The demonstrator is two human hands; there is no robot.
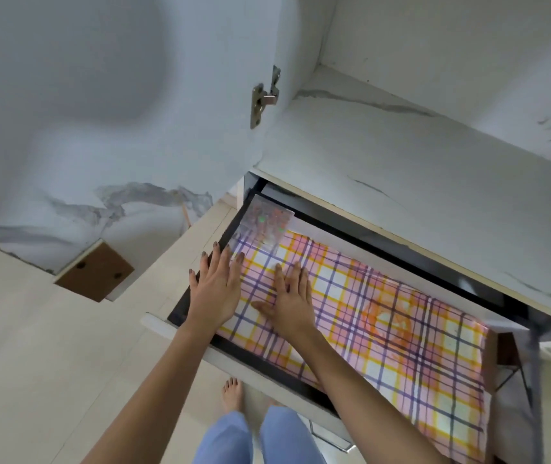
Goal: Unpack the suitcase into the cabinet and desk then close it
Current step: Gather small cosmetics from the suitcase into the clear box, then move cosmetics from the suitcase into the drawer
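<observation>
Two hands are resting flat on a folded plaid cloth [401,329] that is lying in the open drawer [247,371] of the cabinet. Left hand [215,289]: fingers straight and spread, gripping nothing, sitting at the cloth's left end with its outer side over the drawer's left edge. Right hand [289,301]: also flat and open, palm down on the cloth, just beside the left hand and further in.

Cloth's long axis is running along the drawer's length, from the left edge away to the right edge. Most of it is lying to the right of both hands, so the right hand is nearer the uncovered stretch. Judgement: any further smoothing is going to go rightward along that axis.

Clear plastic packet [264,222] is sitting in the drawer's far left corner, its near edge overlapping the cloth, just beyond the left fingertips.

Marbled shelf [401,155] is overhanging the drawer's far edge, leaving little room there. Cabinet door [100,95] is standing open at left. Suitcase is not in view.
</observation>
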